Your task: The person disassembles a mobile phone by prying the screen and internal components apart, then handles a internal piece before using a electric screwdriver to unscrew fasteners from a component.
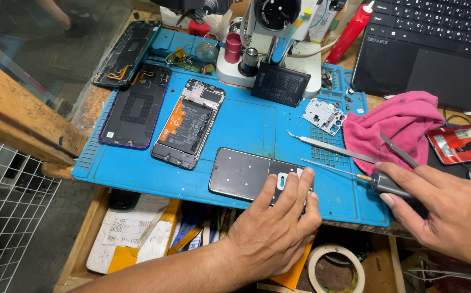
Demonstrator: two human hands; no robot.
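Note:
My left hand (281,214) lies flat, fingers spread, on the right end of a dark phone panel (238,174) that rests face down near the front edge of the blue work mat (246,122). My right hand (447,209) grips a thin precision screwdriver (349,173); its tip points left, just right of the panel. An opened phone (187,125) with an orange-labelled battery lies at the mat's middle. A dark back cover (135,108) lies to its left.
A microscope base (270,59) stands at the mat's back. Metal tweezers (327,145), a small white circuit frame (324,115) and a pink cloth (395,127) lie to the right. A laptop (431,49), a red phone part (459,142), another frame (127,51), a tape roll (336,268).

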